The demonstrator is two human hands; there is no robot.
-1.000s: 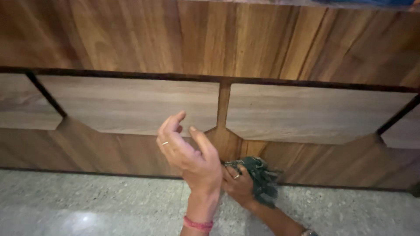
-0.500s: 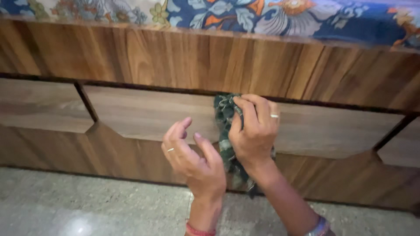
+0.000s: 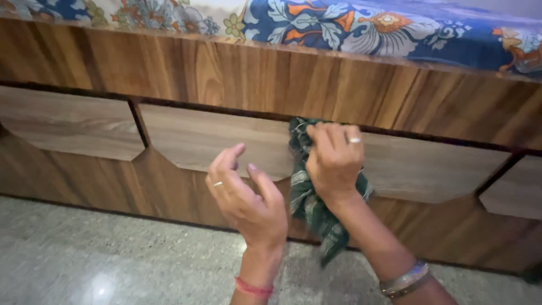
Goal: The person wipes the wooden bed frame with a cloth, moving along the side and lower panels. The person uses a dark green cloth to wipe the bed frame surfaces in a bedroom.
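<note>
Our right hand (image 3: 334, 161) has its fingers curled tight around a dark green checked cloth (image 3: 313, 197), pressing the bunched top of it against the wooden bed frame (image 3: 237, 70) just under the dark groove that runs across the panelling. The rest of the cloth hangs loose from the fist, trailing toward five o'clock, its ragged end dangling in front of the lower panel. There's a ring on one finger and metal bangles (image 3: 405, 279) on that wrist.

Our left hand (image 3: 245, 195) sits at about nine o'clock from the right one, close beside it but not touching the cloth. It holds nothing: fingers half-curled and spread apart, thumb out, palm turned toward the frame, hovering in front of the pale inset panel (image 3: 214, 138). A ring shows here too, and a red thread band (image 3: 254, 288) circles the wrist.

At twelve o'clock, above the frame, lies a blue floral bedsheet (image 3: 361, 28). At six o'clock, speckled stone floor (image 3: 101, 254) with a glare spot.
</note>
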